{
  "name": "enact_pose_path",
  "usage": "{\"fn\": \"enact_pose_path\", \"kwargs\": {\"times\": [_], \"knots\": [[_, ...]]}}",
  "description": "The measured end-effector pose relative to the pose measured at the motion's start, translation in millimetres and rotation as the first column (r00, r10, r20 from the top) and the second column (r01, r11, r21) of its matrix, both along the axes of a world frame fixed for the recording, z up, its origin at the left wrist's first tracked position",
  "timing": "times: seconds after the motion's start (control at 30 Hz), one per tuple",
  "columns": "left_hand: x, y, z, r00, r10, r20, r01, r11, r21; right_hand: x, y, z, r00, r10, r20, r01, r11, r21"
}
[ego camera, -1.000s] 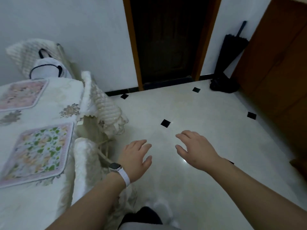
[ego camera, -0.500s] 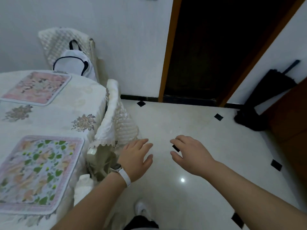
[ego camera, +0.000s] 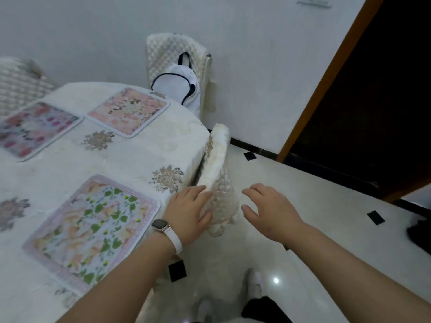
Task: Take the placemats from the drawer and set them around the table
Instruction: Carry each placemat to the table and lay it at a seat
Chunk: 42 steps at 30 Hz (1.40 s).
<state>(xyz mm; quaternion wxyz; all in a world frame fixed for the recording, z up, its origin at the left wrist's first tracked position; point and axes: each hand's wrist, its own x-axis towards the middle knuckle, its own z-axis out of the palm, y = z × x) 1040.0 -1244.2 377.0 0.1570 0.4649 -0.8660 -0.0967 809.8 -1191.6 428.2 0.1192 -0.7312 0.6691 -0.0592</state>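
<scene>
Both hands are empty, fingers spread and palms down. Left hand (ego camera: 190,213), with a white watch (ego camera: 163,227) on the wrist, lies against the lace-covered back of the near chair (ego camera: 219,164), which is tucked in at the right edge of the table (ego camera: 144,159); whether the fingers press the cloth or only brush it I cannot tell. Right hand (ego camera: 271,209) hovers over the pale floor (ego camera: 314,194) just right of that chair, apart from it, fingers loosely curled and holding nothing.

Three placemats lie flat on the table's white flowered cloth. Green-leaf mat (ego camera: 91,229) sits nearest, just left of the left wrist, at the table's near edge. Pink mat (ego camera: 129,111) lies at the far side of the table, before the far chair (ego camera: 173,54). Red-flower mat (ego camera: 35,129) lies left of the pink one, near the table's far left edge, well apart from the green-leaf mat.

A white bag (ego camera: 179,87) with dark trim rests against the far chair's back. Right of the table stands a dark doorway (ego camera: 373,89) with a wooden frame.
</scene>
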Motion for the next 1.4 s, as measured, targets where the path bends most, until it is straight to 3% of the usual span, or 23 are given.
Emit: {"fn": "enact_pose_path", "kwargs": {"times": [0.2,0.4,0.7,0.87,0.97,1.13,1.4], "knots": [[42.1,-18.9,-5.8,0.956,0.284,0.069,-0.288,0.957,0.043,37.2,-91.0,-15.1,0.943,0.32,0.098,-0.314,0.947,-0.072],[64.5,-17.0,5.5,0.786,0.599,0.154,-0.615,0.784,0.088,69.5,-164.5,-18.9,0.751,0.637,0.172,-0.623,0.77,-0.134],[88.7,20.3,8.6,0.485,0.845,0.227,-0.874,0.459,0.157,127.3,-225.2,-47.4,0.57,0.81,0.139,-0.815,0.579,-0.034],[115.4,44.8,-1.9,0.319,0.931,0.179,-0.934,0.277,0.224,164.9,-234.2,-66.0,0.519,0.847,0.116,-0.854,0.518,0.042],[137.0,57.2,-15.3,0.192,0.972,0.133,-0.92,0.131,0.369,189.4,-237.0,-74.6,0.541,0.831,0.134,-0.84,0.526,0.13],[175.5,66.9,-39.7,-0.054,0.997,0.056,-0.807,-0.077,0.586,225.5,-235.8,-85.7,0.675,0.703,0.223,-0.725,0.578,0.374],[215.3,76.2,-69.1,-0.256,0.966,0.041,-0.687,-0.212,0.695,277.0,-235.6,-105.3,0.864,0.311,0.395,-0.498,0.633,0.592]]}}
